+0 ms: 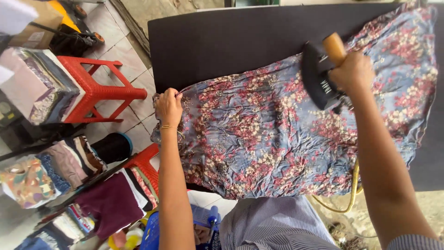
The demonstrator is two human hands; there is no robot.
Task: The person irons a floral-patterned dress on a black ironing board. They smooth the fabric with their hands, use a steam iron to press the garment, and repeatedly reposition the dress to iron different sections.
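A crumpled blue garment with a red and cream flower print (259,134) lies spread across a black ironing table (222,41). My left hand (169,107) pinches the garment's left end at the table's edge; a thin gold bangle sits on that wrist. My right hand (352,73) grips the wooden handle of a black iron (318,79), which rests tilted on the cloth toward the right half. A yellow cord (352,194) hangs below the table's near edge.
A red plastic stool (99,90) on the left carries folded clothes (39,83). More stacks of folded clothes (69,176) lie at lower left beside a second red stool (147,167). A blue crate (155,231) stands near my striped shirt. Tiled floor is at upper left.
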